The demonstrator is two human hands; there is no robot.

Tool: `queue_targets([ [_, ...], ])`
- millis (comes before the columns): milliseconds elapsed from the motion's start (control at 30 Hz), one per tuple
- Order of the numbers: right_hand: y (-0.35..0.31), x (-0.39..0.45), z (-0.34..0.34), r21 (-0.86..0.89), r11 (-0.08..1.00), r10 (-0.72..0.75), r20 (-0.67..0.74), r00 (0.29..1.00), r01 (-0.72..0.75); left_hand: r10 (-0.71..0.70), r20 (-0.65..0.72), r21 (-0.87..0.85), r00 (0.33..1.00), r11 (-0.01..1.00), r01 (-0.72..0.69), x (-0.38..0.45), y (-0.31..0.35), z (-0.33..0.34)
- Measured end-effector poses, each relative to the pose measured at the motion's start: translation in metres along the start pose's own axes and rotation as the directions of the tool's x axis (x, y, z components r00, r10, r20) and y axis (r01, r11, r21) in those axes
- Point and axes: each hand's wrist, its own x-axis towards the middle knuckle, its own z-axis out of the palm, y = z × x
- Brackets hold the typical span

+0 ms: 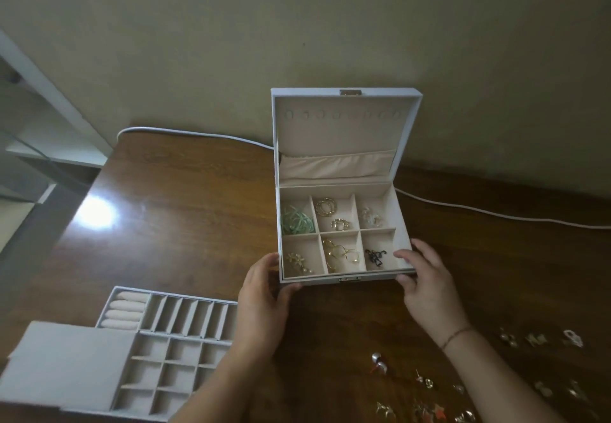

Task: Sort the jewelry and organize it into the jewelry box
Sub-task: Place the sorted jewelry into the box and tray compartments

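A pale blue jewelry box [405,235] stands open on the wooden table, its lid upright against the wall. Its compartments hold a green ribbon-like piece [296,221], gold hoops [326,207], gold rings [340,252], a dark piece [376,256], pale earrings [371,218] and a flower piece [296,261]. My left hand [263,293] grips the box's front left corner. My right hand [426,277] grips its front right corner, thumb over the rim. Loose earrings [426,383] lie scattered on the table at lower right.
A grey divided tray [172,333] with ring rolls and empty slots lies at lower left, partly covered by a flat grey piece [66,359]. A white cable [479,212] runs along the wall behind the box. The table's left edge [99,171] drops off.
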Motion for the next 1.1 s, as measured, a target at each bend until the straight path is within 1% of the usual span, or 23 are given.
queue_targets([
  [67, -0.004, 0.001, 0.0, -0.004, 1.0, 0.007, -0.01, 1.0, -0.007, -0.012, 0.02, 0.008, 1.0, 1.0, 0.012, 0.007, 0.005, -0.007],
  [167, -0.015, 0.002, 0.006, 0.017, 1.0, 0.017, -0.045, 0.999, -0.016, 0.005, -0.013, 0.003, 1.0, 1.0, -0.005, 0.019, 0.011, -0.013],
  [200, -0.021, 0.004, 0.008, 0.027, 0.999, 0.03, -0.062, 0.998, -0.029, 0.011, -0.001, 0.009, 1.0, 1.0, -0.011, 0.024, 0.011, -0.016],
  [300, -0.029, 0.006, 0.011, 0.039, 0.997, 0.063, -0.071, 0.995, -0.06, 0.05, 0.111, 0.071, 0.993, 0.996, -0.058, 0.032, 0.012, -0.029],
  [333, -0.03, 0.002, 0.011, 0.012, 0.998, 0.062, -0.088, 0.994, -0.061, 0.074, 0.148, 0.111, 0.986, 0.99, -0.091, 0.032, 0.01, -0.035],
  [367, -0.032, -0.004, 0.012, -0.042, 0.998, 0.034, -0.143, 0.989, -0.04, 0.097, 0.173, 0.159, 0.98, 0.979, -0.125, 0.03, 0.008, -0.043],
  [400, -0.036, -0.014, 0.014, -0.1, 0.995, -0.035, -0.218, 0.975, 0.013, 0.129, 0.18, 0.207, 0.975, 0.964, -0.166, 0.028, 0.002, -0.055],
  [433, -0.041, -0.024, 0.018, -0.151, 0.983, -0.14, -0.276, 0.951, 0.101, 0.169, 0.171, 0.251, 0.971, 0.945, -0.209, 0.027, -0.004, -0.067],
  [467, -0.048, -0.037, 0.024, -0.184, 0.959, -0.26, -0.275, 0.926, 0.214, 0.214, 0.149, 0.301, 0.965, 0.92, -0.25, 0.025, -0.012, -0.081],
  [500, -0.058, -0.053, 0.035, -0.207, 0.918, -0.378, -0.206, 0.903, 0.337, 0.252, 0.131, 0.366, 0.959, 0.887, -0.283, 0.023, -0.022, -0.097],
  [533, -0.07, -0.071, 0.049, -0.223, 0.866, -0.476, -0.087, 0.875, 0.448, 0.275, 0.122, 0.449, 0.954, 0.841, -0.301, 0.021, -0.033, -0.113],
  [567, -0.079, -0.087, 0.067, -0.234, 0.817, -0.531, 0.049, 0.846, 0.527, 0.276, 0.128, 0.541, 0.953, 0.786, -0.3, 0.019, -0.043, -0.13],
  [633, -0.096, -0.111, 0.099, -0.24, 0.77, -0.525, 0.288, 0.801, 0.591, 0.197, 0.158, 0.689, 0.968, 0.68, -0.251, 0.01, -0.06, -0.161],
  [667, -0.103, -0.119, 0.111, -0.24, 0.755, -0.509, 0.372, 0.776, 0.61, 0.13, 0.177, 0.733, 0.976, 0.644, -0.219, 0.005, -0.07, -0.175],
  [700, -0.109, -0.122, 0.12, -0.227, 0.747, -0.502, 0.423, 0.754, 0.625, 0.057, 0.211, 0.766, 0.976, 0.611, -0.201, 0.001, -0.078, -0.188],
  [733, -0.112, -0.122, 0.128, -0.202, 0.753, -0.496, 0.451, 0.742, 0.626, -0.013, 0.253, 0.791, 0.967, 0.579, -0.199, -0.002, -0.086, -0.199],
  [800, -0.12, -0.124, 0.135, -0.183, 0.773, -0.445, 0.526, 0.725, 0.607, -0.146, 0.342, 0.817, 0.928, 0.535, -0.216, -0.008, -0.1, -0.216],
  [867, -0.125, -0.124, 0.139, -0.215, 0.76, -0.431, 0.539, 0.723, 0.613, -0.217, 0.415, 0.819, 0.884, 0.513, -0.258, -0.012, -0.106, -0.223],
  [1033, -0.126, -0.121, 0.145, -0.26, 0.745, -0.409, 0.55, 0.728, 0.614, -0.225, 0.537, 0.781, 0.813, 0.496, -0.379, -0.012, -0.099, -0.224],
  [1100, -0.122, -0.119, 0.142, -0.266, 0.74, -0.408, 0.552, 0.727, 0.618, -0.184, 0.541, 0.762, 0.821, 0.521, -0.385, -0.014, -0.097, -0.222],
])
